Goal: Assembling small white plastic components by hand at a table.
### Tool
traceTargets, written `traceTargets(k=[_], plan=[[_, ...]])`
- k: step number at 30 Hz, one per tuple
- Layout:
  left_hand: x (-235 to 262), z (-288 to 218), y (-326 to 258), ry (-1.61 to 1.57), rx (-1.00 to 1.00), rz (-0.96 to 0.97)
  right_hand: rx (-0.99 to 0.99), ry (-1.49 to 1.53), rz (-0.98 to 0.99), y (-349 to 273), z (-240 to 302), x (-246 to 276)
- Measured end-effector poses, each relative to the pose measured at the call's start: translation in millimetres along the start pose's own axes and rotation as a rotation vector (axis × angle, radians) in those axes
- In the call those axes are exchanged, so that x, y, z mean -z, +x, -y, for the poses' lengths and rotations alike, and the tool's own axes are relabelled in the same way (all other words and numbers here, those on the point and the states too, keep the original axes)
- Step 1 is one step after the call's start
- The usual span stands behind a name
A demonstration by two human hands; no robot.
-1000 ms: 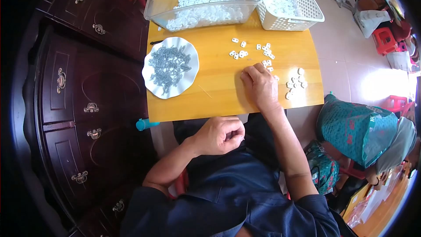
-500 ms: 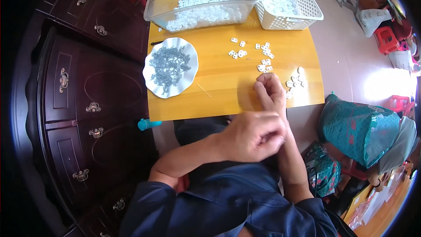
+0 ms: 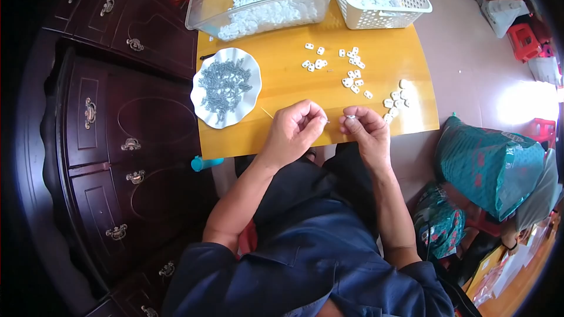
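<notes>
Above the table's near edge, my left hand [image 3: 298, 132] is closed in a pinch. A tiny thin tip, seemingly of a screw [image 3: 328, 121], pokes out of its fingertips. Facing it a short gap away, my right hand [image 3: 369, 135] pinches a small white plastic piece [image 3: 351, 117], mostly covered by the fingers. Loose white two-hole pieces [image 3: 354, 82] lie on the wooden table [image 3: 282, 85] beyond my hands. Another cluster of white pieces [image 3: 398, 103] sits to the right. At the left, a scalloped white plate [image 3: 255, 75] holds a heap of grey screws [image 3: 226, 89].
At the table's far side stand a clear plastic bin [image 3: 202, 14] and a white perforated basket [image 3: 414, 0], both holding many white pieces. A thin yellow stick [image 3: 266, 112] lies beside my left hand. Dark drawers [image 3: 100, 111] flank the left; a teal bag [image 3: 487, 158] stands right.
My left hand has swung up and forward from over my right forearm to the table edge. My right hand has turned and drawn back slightly, and the white piece in it now shows.
</notes>
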State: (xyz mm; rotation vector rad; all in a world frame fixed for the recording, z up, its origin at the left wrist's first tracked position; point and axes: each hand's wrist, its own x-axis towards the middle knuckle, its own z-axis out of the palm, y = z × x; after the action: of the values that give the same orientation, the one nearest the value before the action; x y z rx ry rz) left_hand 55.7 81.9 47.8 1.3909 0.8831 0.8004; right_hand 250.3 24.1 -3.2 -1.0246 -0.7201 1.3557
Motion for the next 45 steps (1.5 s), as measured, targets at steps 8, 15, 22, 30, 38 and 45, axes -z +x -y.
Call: traceTargets(k=[8, 15, 22, 30, 38, 45], plan=[[-14, -1, 11, 0.086, -0.038, -0.001, -0.008, -0.058, -0.028, -3, 4, 2], [-23, 2, 19, 0.176, -0.112, -0.019, -0.084, -0.071, -0.064, -8, 13, -1], [-31, -2, 22, 0.247, -0.116, -0.008, -0.026, 0.046, -0.081, -5, 11, -1], [-32, -2, 20, 0.311, -0.099, 0.002, -0.048, 0.081, -0.052, -5, 8, 0], [-31, -1, 22, 0.357, -0.102, 0.019, -0.008, 0.052, -0.031, -3, 2, 2], [-31, 0, 21, 0.326, -0.079, 0.020, -0.027, 0.077, -0.040, -3, 2, 2]])
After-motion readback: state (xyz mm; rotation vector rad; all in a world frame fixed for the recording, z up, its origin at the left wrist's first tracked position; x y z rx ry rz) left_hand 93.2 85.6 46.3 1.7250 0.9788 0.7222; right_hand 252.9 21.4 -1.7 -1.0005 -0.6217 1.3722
